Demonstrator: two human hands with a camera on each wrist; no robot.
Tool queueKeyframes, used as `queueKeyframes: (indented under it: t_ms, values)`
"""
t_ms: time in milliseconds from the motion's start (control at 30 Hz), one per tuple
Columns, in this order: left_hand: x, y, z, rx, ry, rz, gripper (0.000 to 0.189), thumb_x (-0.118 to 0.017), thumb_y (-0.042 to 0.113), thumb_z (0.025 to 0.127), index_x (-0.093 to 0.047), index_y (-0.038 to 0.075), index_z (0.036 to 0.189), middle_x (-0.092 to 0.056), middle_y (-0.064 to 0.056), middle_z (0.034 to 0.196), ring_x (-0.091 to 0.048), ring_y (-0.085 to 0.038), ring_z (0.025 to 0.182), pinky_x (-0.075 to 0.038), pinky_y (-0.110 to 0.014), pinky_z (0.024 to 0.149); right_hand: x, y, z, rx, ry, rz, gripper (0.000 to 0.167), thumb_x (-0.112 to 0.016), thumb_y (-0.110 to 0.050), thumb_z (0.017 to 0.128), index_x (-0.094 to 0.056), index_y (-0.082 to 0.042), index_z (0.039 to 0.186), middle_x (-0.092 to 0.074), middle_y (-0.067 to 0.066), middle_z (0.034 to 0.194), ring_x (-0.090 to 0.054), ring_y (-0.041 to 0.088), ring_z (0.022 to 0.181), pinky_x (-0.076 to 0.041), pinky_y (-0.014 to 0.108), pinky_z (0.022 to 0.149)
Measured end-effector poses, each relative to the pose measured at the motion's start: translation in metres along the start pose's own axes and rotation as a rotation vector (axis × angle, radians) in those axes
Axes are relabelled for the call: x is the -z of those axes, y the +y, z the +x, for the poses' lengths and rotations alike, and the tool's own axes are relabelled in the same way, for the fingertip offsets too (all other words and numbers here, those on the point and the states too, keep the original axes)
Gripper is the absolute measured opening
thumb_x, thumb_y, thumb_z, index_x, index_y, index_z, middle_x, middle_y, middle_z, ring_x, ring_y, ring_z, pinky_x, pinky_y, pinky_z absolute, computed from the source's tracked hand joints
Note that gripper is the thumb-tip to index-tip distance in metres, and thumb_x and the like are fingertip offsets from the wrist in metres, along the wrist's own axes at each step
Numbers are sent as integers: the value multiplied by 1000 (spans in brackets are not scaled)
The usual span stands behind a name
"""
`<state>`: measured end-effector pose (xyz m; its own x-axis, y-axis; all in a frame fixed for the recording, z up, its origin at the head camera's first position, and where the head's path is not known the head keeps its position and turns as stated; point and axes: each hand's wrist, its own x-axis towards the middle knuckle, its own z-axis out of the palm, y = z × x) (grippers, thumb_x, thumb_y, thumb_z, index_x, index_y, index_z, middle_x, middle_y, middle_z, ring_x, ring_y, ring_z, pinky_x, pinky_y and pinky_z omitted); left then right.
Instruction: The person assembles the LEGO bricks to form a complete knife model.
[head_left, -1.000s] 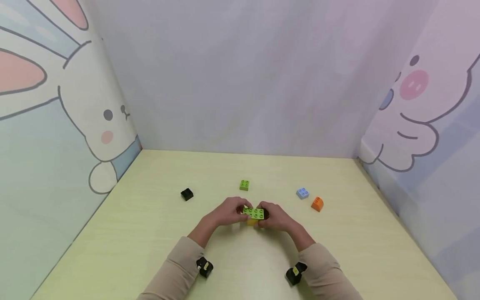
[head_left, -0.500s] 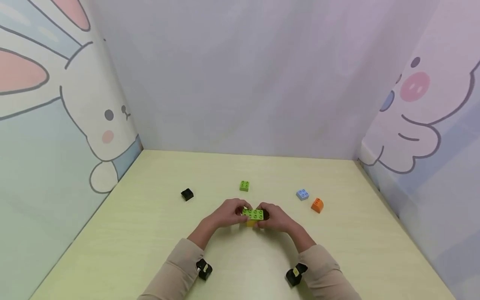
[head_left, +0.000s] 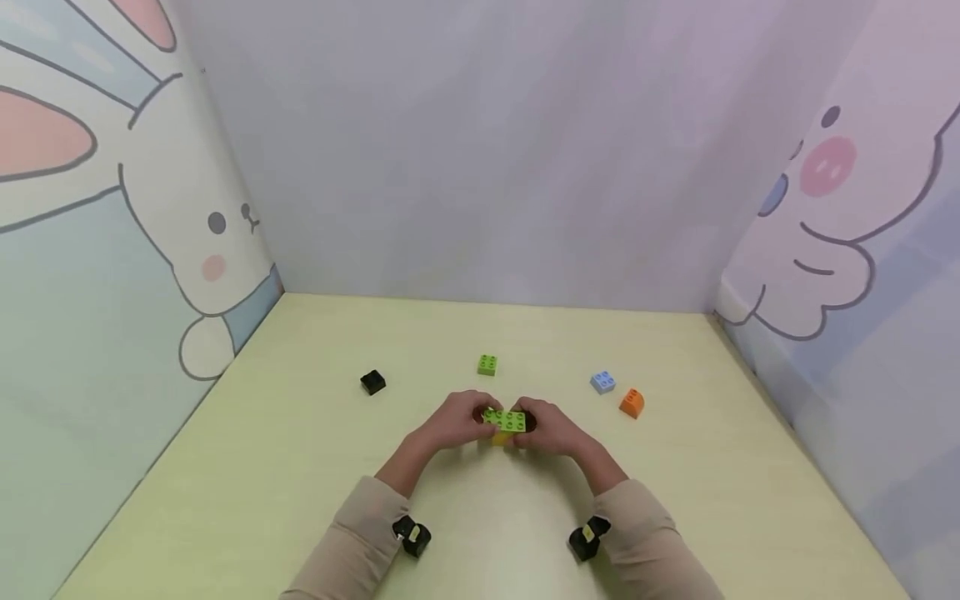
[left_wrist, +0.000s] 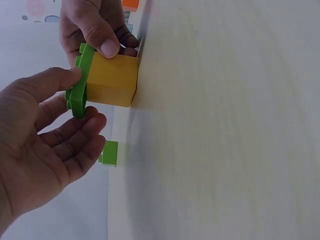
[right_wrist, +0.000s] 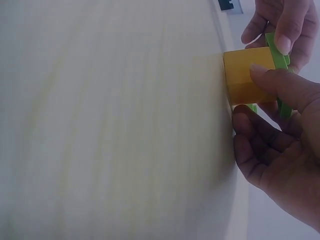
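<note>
A flat green toy brick with two rows of studs lies on top of a yellow block, which stands on the table. My left hand pinches the green brick by its left end, thumb on the near side, as the left wrist view shows. My right hand holds the yellow block from the right, its thumb pressed on the block's near face in the right wrist view. Whether the green brick sits fully down on the yellow block cannot be told.
On the pale table behind the hands lie a black brick to the left, a small green brick in the middle, and a light-blue brick beside a curved orange brick to the right. Printed curtains enclose the sides and back.
Both hands keep their hold on the green brick and yellow block, with hardly any movement. The whole head view has shifted slightly.
</note>
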<state>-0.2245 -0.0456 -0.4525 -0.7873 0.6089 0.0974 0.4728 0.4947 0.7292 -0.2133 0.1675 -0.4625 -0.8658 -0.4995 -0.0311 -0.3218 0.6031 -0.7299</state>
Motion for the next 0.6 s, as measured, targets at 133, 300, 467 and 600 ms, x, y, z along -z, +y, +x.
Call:
queueKeyframes:
  t_ms: [133,300,467,600]
  values:
    - [0,4,-2,24,10,6,25,-71,12,82,-65,7,106,-59,5,87,-54,-10,76,-45,-24,66,2,2,1,-1,-5,-9,25,-74,-16,80,-57,-10,97,-56,-3,86,-49,15,77,-42,32,68]
    - [-1,1,-4,21,18,-32,25,-71,13,82,-65,7,105,-62,3,92,-57,-11,79,-47,-25,68,3,4,0,10,-4,-11,27,-75,-16,79,-57,-9,97,-55,-2,86,-49,16,76,-41,34,67]
    - [-1,-2,-4,18,31,-50,24,-72,15,82,-65,8,104,-61,4,88,-56,-11,77,-47,-26,67,3,2,0,11,-1,-1,26,-75,-16,79,-57,-9,97,-55,-2,85,-48,16,76,-41,33,67]
    - [-1,-3,-5,24,35,-70,23,-72,15,82,-65,9,103,-58,4,83,-53,-12,73,-45,-26,64,3,1,0,1,-8,0,27,-75,-17,79,-57,-9,97,-55,-2,84,-48,16,75,-41,32,67]
